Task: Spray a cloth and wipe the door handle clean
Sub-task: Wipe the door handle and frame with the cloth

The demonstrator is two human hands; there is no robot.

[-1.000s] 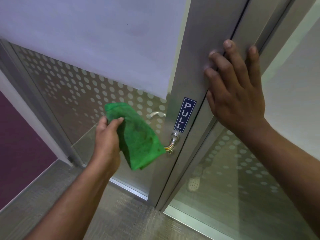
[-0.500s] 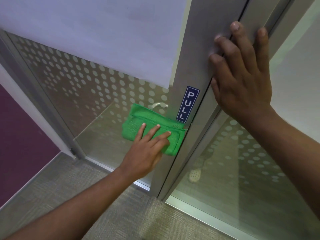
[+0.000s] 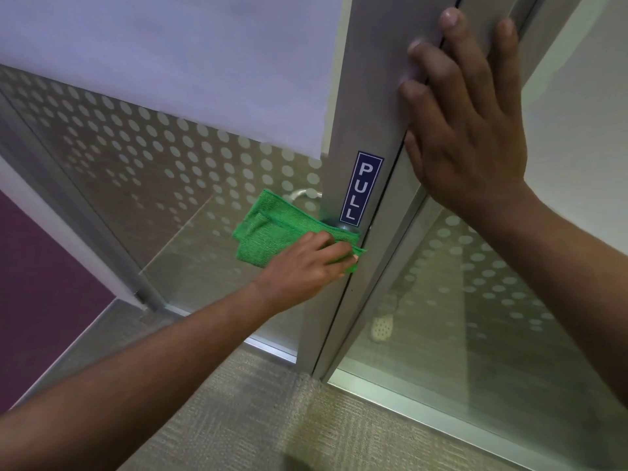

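A folded green cloth [image 3: 261, 232] is wrapped over the door handle on the aluminium door frame [image 3: 356, 113], just below a blue PULL label [image 3: 361, 188]. My left hand [image 3: 306, 263] grips the cloth around the handle, so only the handle's round base [image 3: 345, 227] shows. The handle on the far side of the glass [image 3: 304, 193] peeks out above the cloth. My right hand [image 3: 465, 130] lies flat with spread fingers against the frame's edge, higher up. No spray bottle is in view.
The door has a glass panel [image 3: 136, 158] with a white dot pattern and a frosted band above. A second glass panel [image 3: 492, 300] stands to the right. Grey carpet [image 3: 238, 419] covers the floor, and a purple wall [image 3: 40, 266] is at the left.
My left hand brought the hanging cloth onto the handle, pressed it flat, then closed around it. The right hand stayed on the frame.
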